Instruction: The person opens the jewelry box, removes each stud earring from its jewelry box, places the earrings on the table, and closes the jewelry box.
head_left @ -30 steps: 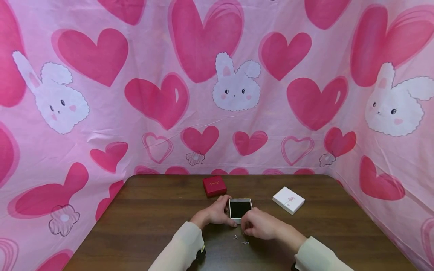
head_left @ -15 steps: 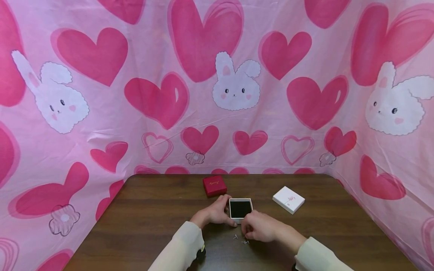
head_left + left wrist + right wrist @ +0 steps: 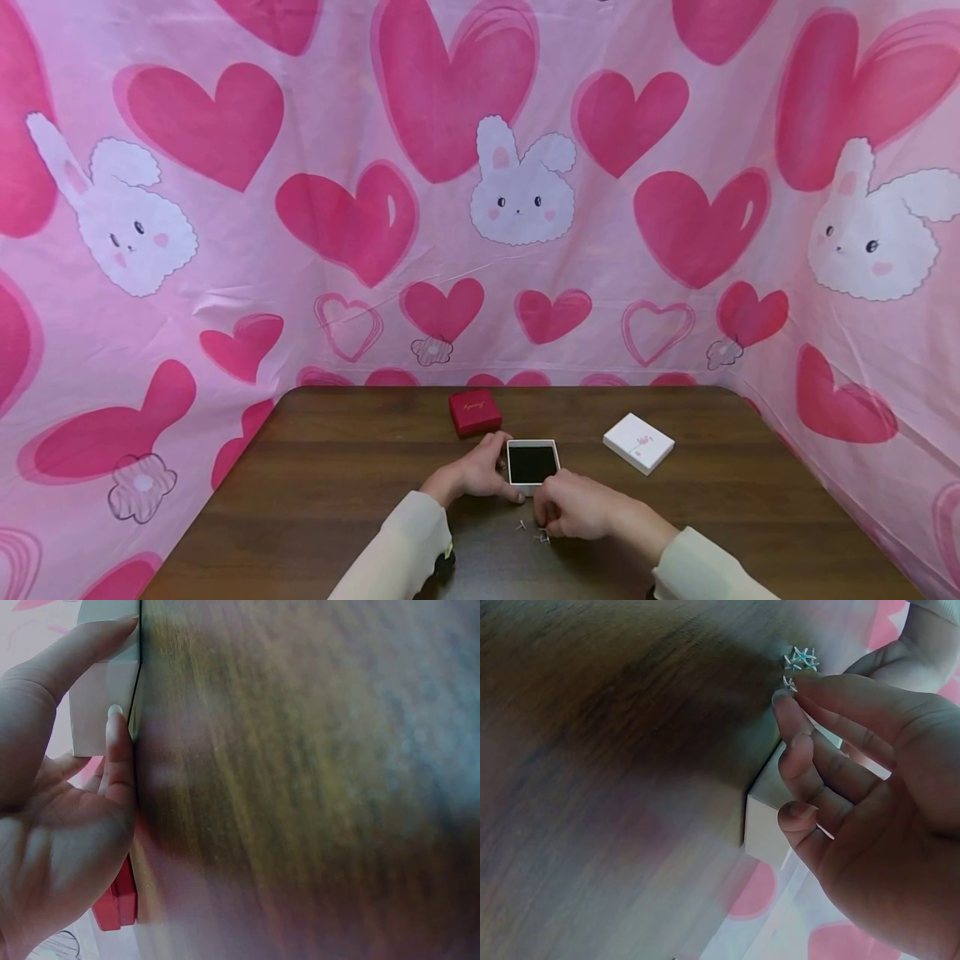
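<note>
A small white box with a black pad inside stands without a lid at the table's middle. My left hand holds its left side, thumb along the near face and fingers towards the far corner. In the left wrist view the thumb lies against the pale wall of the box. In front of the box lie several silver star-shaped stud earrings. My right hand is low beside them, at the box's near right corner. Its thumb and index finger pinch one star-shaped stud earring; the other fingers are curled.
Behind the left hand sits a red box with gold lettering. A white lid with a pink flower print lies to the right on the brown wooden table. Pink cloth with hearts and rabbits hangs around the table.
My right hand has shifted slightly down and nearer, its fingertips now at the stud earrings. The left hand and the white box have stayed in place.
</note>
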A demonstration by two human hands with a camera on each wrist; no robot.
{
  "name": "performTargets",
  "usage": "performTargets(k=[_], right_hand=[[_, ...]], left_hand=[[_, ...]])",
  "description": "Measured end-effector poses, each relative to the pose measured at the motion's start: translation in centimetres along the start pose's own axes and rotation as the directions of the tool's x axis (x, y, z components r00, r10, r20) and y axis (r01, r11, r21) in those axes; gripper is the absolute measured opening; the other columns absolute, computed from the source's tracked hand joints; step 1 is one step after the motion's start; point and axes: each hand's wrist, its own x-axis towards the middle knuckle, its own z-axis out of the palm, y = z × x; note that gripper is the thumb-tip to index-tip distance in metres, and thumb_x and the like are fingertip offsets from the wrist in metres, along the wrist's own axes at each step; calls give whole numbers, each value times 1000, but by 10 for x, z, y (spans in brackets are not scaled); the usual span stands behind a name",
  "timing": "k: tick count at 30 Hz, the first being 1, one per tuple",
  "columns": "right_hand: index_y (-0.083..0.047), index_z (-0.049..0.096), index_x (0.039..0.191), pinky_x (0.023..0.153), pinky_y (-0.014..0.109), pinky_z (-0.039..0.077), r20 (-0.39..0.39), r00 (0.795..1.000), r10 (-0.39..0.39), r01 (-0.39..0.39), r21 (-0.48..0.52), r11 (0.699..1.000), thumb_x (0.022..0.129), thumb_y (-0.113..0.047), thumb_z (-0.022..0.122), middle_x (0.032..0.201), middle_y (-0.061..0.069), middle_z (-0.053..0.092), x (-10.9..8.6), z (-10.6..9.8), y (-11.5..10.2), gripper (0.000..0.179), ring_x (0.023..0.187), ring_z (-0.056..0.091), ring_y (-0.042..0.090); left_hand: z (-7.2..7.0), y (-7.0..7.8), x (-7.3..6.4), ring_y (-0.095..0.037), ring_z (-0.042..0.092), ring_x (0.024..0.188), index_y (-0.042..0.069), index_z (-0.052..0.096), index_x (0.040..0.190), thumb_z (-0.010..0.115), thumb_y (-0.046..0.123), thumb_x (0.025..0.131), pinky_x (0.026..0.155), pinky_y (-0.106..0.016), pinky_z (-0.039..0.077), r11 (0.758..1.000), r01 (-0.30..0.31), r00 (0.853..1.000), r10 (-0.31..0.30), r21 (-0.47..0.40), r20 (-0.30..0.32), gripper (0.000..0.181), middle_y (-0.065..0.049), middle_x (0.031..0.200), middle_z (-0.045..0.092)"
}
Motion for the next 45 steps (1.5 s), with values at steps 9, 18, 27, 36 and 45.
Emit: performTargets(k=[9, 18, 27, 36, 45], right_hand=[[-15, 73, 83, 58, 17, 46, 9, 1000, 14, -14, 3, 1000, 77, -2, 80, 68, -17, 63, -3, -5, -3, 16, 62, 56, -6], [-17, 73, 81, 58, 19, 47, -16, 999, 32, -32, 10, 999, 79, -8, 81, 68, -19, 61, -5, -16, -4, 12, 61, 56, -5], [-16, 73, 85, 62, 23, 49, -67, 996, 52, -51, 7, 999, 82, -9, 79, 74, -18, 62, -5, -25, 4, 10, 68, 57, -3], [-13, 73, 90, 63, 25, 49, -114, 992, 50, -53, -22, 998, 85, -10, 79, 76, -16, 62, -6, -27, 13, 8, 70, 57, 1], [-9, 72, 99, 67, 29, 48, -176, 984, 38, -56, -98, 994, 85, -14, 79, 90, -3, 63, -8, -32, 24, 17, 76, 54, 7]], left_hand=[[0, 0, 0, -17, 49, 97, 11, 48, 122, 92, 16, 72, 88, -34, 46, 1000, 1, 1000, -1, 8, 0, 67, -3, 107, 48], [-1, -1, 1, -18, 49, 100, 12, 47, 126, 92, 16, 73, 90, -36, 47, 999, 27, 1000, -27, -20, 12, 69, -3, 110, 47], [0, -1, 1, -18, 50, 100, 12, 47, 127, 91, 17, 72, 90, -36, 48, 999, 24, 1000, -24, -23, 12, 70, -3, 110, 47], [-2, -3, 2, -20, 49, 101, 10, 46, 128, 90, 20, 74, 92, -36, 48, 1000, 11, 999, -11, 0, 30, 71, -4, 112, 47], [-2, -1, 3, -20, 49, 101, 9, 46, 128, 91, 19, 73, 92, -36, 46, 1000, 23, 999, -23, -2, 25, 71, -3, 111, 47]])
